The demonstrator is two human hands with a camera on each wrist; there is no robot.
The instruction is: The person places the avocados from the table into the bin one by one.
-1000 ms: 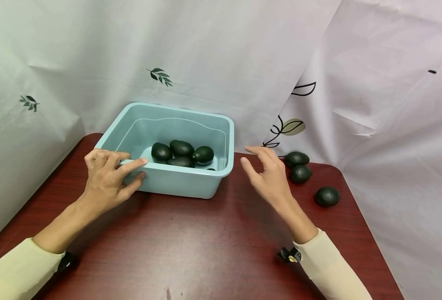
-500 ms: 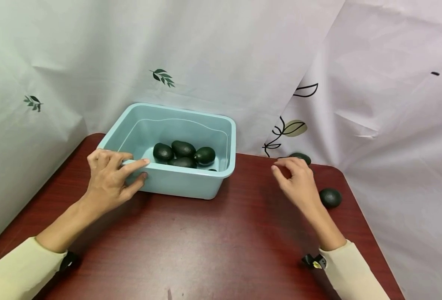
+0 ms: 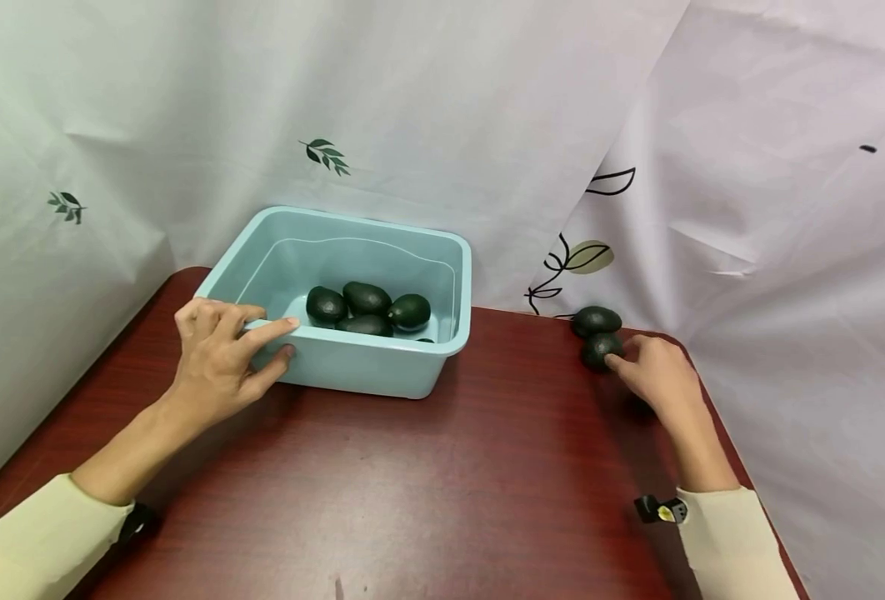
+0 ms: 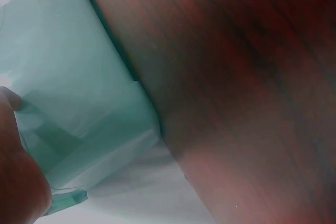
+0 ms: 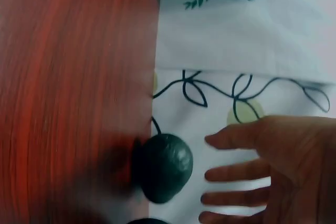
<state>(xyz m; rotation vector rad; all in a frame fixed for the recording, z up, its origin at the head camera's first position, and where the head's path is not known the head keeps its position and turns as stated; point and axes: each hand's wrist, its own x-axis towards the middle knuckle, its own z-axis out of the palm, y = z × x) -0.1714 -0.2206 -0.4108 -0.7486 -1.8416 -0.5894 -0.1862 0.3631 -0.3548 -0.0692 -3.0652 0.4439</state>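
My left hand [image 3: 221,358] grips the near left rim of a light blue plastic tub [image 3: 382,364], its thumb outside the wall. Several dark green avocados [image 3: 366,297] lie inside the tub. Over the table's right side, my right hand [image 3: 663,375] hovers beside a dark avocado [image 3: 600,351], fingers extended. The right wrist view shows a gap between those fingers and an avocado [image 5: 167,167]. Another avocado [image 3: 596,321] lies just behind, at the table's back edge. A third, mostly hidden under the right hand, shows only as a dark patch.
The reddish-brown wooden table [image 3: 412,483] ends at the right just past my right hand. White curtains [image 3: 442,125] with leaf prints hang directly behind the tub and along both sides.
My right hand has moved from beside the tub rightward across the table to the loose avocados. My left hand stays on the tub's rim, and the tub's contents look unchanged.
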